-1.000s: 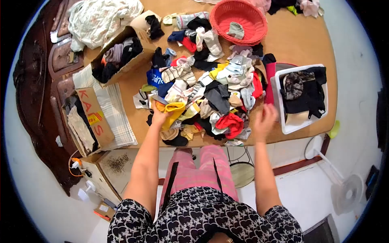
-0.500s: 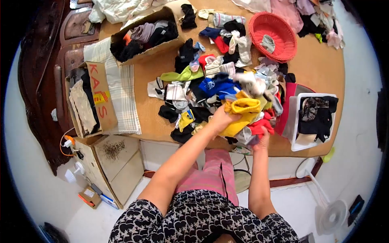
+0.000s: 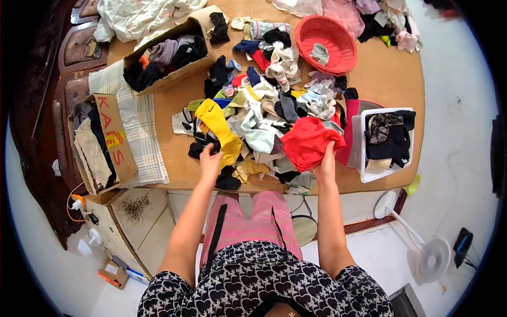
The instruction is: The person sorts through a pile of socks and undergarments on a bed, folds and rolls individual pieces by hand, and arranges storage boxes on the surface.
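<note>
A long yellow sock [image 3: 218, 127] with a small dark logo lies across the left side of a mixed pile of socks and small clothes. My left hand [image 3: 210, 162] is beside its lower end, thumb and fingers apart, holding nothing. Red cloth [image 3: 310, 143], bunched up so its kind is unclear, is gripped at its right edge by my right hand [image 3: 326, 165]. It is held over the right part of the pile. Between my hands lie a pale mint sock [image 3: 257, 129] and several white and grey pieces. A mustard piece [image 3: 249, 170] rests near the bed's front edge.
A red basket [image 3: 348, 55] with a grey piece inside stands at the back. To the right is a white bin [image 3: 364, 173] of dark clothes. Two cardboard boxes [image 3: 117, 137] [image 3: 174, 74] of clothing stand at left. A white fan [image 3: 433, 260] is at lower right.
My left hand has moved left with the yellow sock, which now lies spread out, and has let go. My right hand has raised the red cloth off the pile. The view has shifted slightly.
</note>
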Demonstrator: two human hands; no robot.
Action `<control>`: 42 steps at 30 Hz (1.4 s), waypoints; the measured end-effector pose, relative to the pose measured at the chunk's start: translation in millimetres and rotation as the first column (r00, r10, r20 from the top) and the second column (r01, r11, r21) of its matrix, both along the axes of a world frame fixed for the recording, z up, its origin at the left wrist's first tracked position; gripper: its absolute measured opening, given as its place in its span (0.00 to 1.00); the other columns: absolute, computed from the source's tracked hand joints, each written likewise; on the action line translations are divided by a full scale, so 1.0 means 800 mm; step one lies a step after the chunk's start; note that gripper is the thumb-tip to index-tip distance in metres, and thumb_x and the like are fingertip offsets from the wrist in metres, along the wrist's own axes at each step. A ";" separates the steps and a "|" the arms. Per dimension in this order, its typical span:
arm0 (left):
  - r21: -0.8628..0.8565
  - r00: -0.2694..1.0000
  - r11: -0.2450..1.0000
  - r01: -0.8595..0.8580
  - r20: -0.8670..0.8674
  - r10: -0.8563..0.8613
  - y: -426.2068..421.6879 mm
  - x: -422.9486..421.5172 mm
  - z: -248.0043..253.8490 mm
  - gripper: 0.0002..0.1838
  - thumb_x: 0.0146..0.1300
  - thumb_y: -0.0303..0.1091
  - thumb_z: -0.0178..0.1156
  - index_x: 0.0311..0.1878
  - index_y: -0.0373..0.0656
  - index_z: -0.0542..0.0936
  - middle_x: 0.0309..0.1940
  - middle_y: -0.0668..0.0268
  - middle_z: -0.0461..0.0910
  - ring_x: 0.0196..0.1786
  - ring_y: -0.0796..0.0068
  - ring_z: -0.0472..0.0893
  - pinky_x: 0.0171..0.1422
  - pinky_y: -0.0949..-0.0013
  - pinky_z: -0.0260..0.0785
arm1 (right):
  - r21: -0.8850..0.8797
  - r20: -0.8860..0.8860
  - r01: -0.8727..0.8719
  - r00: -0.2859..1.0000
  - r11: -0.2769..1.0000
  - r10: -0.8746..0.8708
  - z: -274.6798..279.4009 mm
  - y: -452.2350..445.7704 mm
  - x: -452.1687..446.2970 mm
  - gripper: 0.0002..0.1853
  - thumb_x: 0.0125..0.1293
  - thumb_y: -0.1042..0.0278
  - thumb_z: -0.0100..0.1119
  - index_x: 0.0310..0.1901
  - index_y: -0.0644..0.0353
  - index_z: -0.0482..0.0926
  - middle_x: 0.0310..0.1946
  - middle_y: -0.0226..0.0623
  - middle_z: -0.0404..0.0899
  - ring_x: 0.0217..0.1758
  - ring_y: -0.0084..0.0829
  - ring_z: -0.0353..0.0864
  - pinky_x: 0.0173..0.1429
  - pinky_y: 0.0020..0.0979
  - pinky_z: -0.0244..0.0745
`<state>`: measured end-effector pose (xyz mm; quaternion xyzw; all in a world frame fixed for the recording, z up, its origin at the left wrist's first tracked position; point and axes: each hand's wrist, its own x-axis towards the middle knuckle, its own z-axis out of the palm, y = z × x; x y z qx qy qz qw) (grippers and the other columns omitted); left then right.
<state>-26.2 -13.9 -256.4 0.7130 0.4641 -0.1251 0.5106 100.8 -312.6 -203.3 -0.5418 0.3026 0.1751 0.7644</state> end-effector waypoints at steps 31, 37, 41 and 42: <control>-0.199 0.872 0.927 0.318 0.446 -0.204 -0.012 0.010 0.192 0.26 0.58 0.43 0.60 0.56 0.41 0.69 0.48 0.62 0.75 0.48 0.66 0.76 0.53 0.65 0.69 | 0.302 0.252 0.112 0.948 0.947 -0.193 0.225 0.059 -0.095 0.23 0.66 0.51 0.53 0.56 0.56 0.68 0.49 0.35 0.76 0.49 0.31 0.78 0.47 0.36 0.78; 0.553 0.375 0.618 0.558 0.496 -0.783 -0.037 0.009 0.254 0.51 0.41 0.44 0.72 0.68 0.46 0.54 0.67 0.52 0.54 0.69 0.50 0.55 0.72 0.54 0.48 | 0.356 0.236 -0.174 0.967 0.918 0.092 0.243 0.069 -0.104 0.16 0.61 0.66 0.60 0.50 0.58 0.71 0.41 0.33 0.78 0.43 0.28 0.80 0.44 0.36 0.80; 0.372 0.148 0.583 0.722 0.740 -0.656 -0.067 0.020 0.275 0.48 0.37 0.43 0.74 0.64 0.45 0.62 0.59 0.53 0.67 0.62 0.53 0.66 0.67 0.55 0.58 | 0.366 0.325 -0.317 0.925 0.875 0.199 0.302 0.099 -0.118 0.22 0.61 0.66 0.60 0.56 0.62 0.68 0.45 0.37 0.77 0.48 0.31 0.79 0.45 0.32 0.81; 0.000 0.375 0.565 0.825 0.749 -0.547 -0.071 0.017 0.282 0.38 0.48 0.44 0.70 0.61 0.42 0.66 0.53 0.56 0.73 0.55 0.60 0.74 0.61 0.58 0.65 | 0.385 0.414 -0.413 0.877 0.825 0.246 0.315 0.105 -0.118 0.23 0.63 0.68 0.58 0.57 0.64 0.68 0.47 0.38 0.77 0.50 0.33 0.79 0.46 0.31 0.81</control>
